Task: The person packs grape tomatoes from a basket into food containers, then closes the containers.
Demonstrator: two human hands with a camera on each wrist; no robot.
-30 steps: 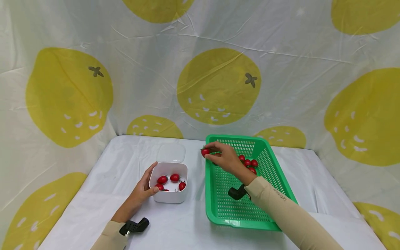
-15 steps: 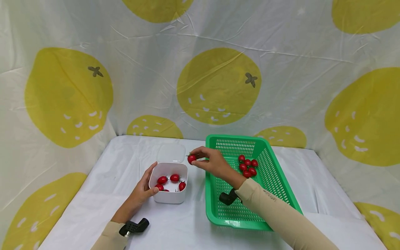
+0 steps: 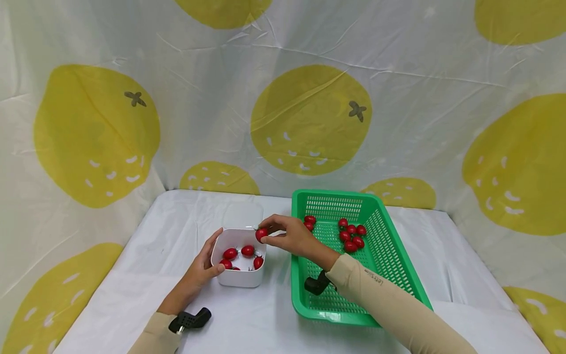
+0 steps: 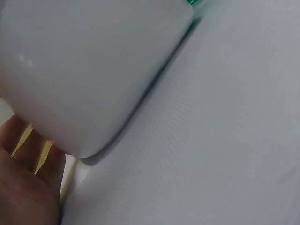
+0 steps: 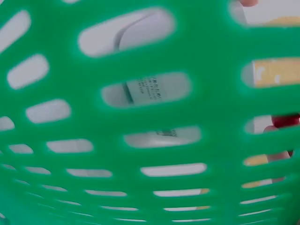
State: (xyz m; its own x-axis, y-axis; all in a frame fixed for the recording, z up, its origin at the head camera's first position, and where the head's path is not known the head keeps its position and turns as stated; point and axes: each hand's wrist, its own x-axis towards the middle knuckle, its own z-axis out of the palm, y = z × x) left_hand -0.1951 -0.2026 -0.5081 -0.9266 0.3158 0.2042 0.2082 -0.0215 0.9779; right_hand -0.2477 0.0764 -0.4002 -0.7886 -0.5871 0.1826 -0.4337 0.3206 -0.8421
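Observation:
My right hand (image 3: pixel 289 237) pinches a cherry tomato (image 3: pixel 261 234) between thumb and fingertips, over the back right corner of a small white box (image 3: pixel 240 279). In the box lie several red cherry tomatoes (image 3: pixel 247 251), some with green stems. My left hand (image 3: pixel 201 268) holds the box from the left, fingers along its side and thumb at the front rim. The left wrist view has the box wall (image 4: pixel 93 70) large, with the left fingers (image 4: pixel 49 164) against it. In the right wrist view a slotted green basket wall (image 5: pixel 220 108) covers most of the hand's work.
The green basket (image 3: pixel 298 295) stands to the right, beneath my right forearm. Several cherry tomatoes (image 3: pixel 351 229) lie clustered inside, more near its left wall (image 3: pixel 310 219). A clear lid (image 3: pixel 242 211) lies behind the box on the white cloth (image 3: pixel 252 324). A lemon-print curtain (image 3: pixel 212 98) rises behind.
My right hand has carried the cherry tomato leftward from above the basket's left rim to the box's back right corner. The left hand and box have stayed put.

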